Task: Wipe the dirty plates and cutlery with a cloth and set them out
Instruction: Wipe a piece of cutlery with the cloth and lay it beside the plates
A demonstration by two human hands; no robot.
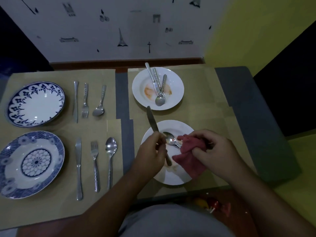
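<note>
My left hand (153,150) grips a table knife (152,121), blade pointing away, over the near white plate (172,178), which carries smears. A spoon (169,139) lies in that plate with more cutlery under it. My right hand (212,151) holds a red cloth (188,161) bunched over the plate's right side, beside the knife. The far white plate (176,98) has orange smears and holds a knife, fork and spoon (159,100).
Two blue-patterned plates sit at the left, the far one (35,103) and the near one (32,164), each with a knife, fork and spoon laid beside it on brown paper mats (95,207). A patterned wall rises behind the table.
</note>
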